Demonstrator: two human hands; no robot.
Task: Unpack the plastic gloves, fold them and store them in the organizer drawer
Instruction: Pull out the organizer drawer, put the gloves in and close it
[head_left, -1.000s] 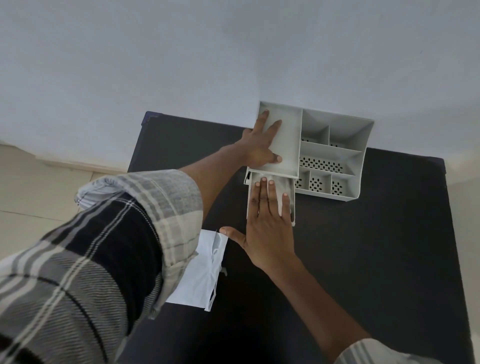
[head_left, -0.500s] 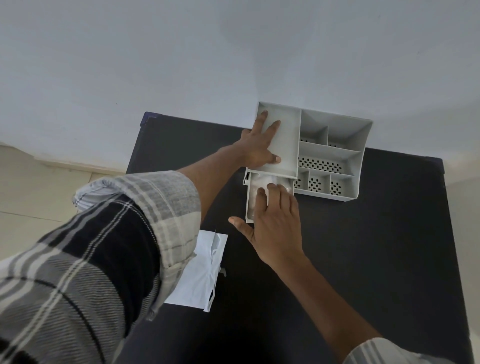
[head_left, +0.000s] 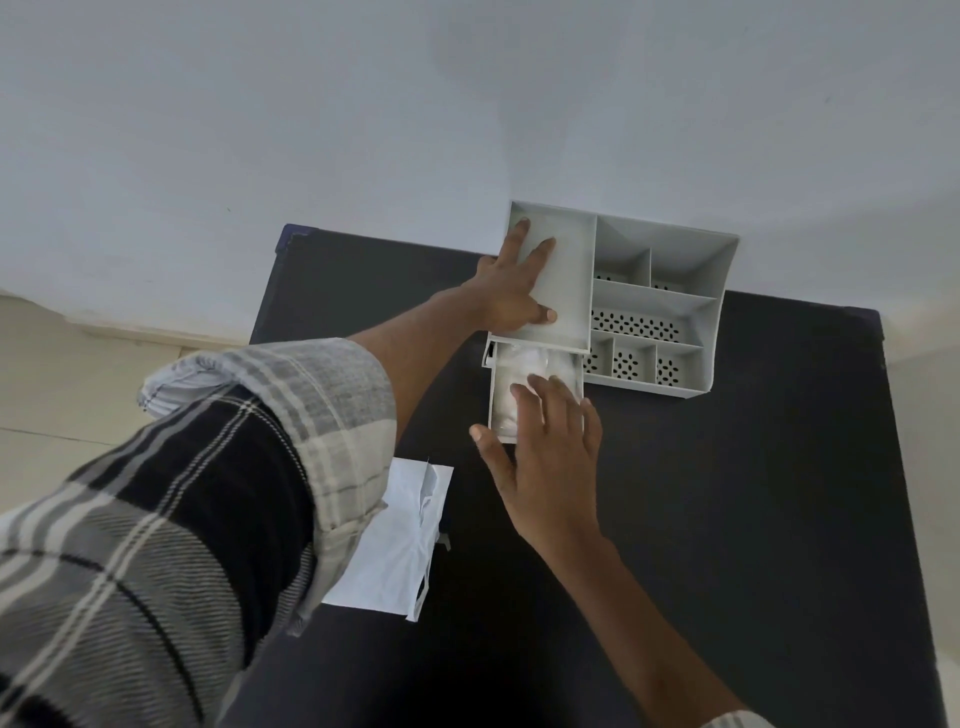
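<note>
A grey plastic organizer (head_left: 675, 312) stands at the far edge of a black table (head_left: 727, 519), against the wall. Its small drawer (head_left: 493, 395) is pulled out toward me, and folded clear plastic gloves (head_left: 524, 364) lie inside it. My left hand (head_left: 514, 286) lies flat on the organizer's solid top panel, fingers spread. Over the drawer's near end rests my right hand (head_left: 545, 457), fingers apart, fingertips on the gloves and thumb beside the drawer's left front corner. It covers the drawer's front end.
A torn white packet (head_left: 400, 540) lies on the table near my left sleeve. The organizer's right half has several open compartments with perforated floors. A pale wall rises right behind the table, and the floor shows at the left.
The drawer was pushed partly in half a second ago and now sits further out again. My right hand has drawn back toward me with it. My left hand has stayed on the organizer's top.
</note>
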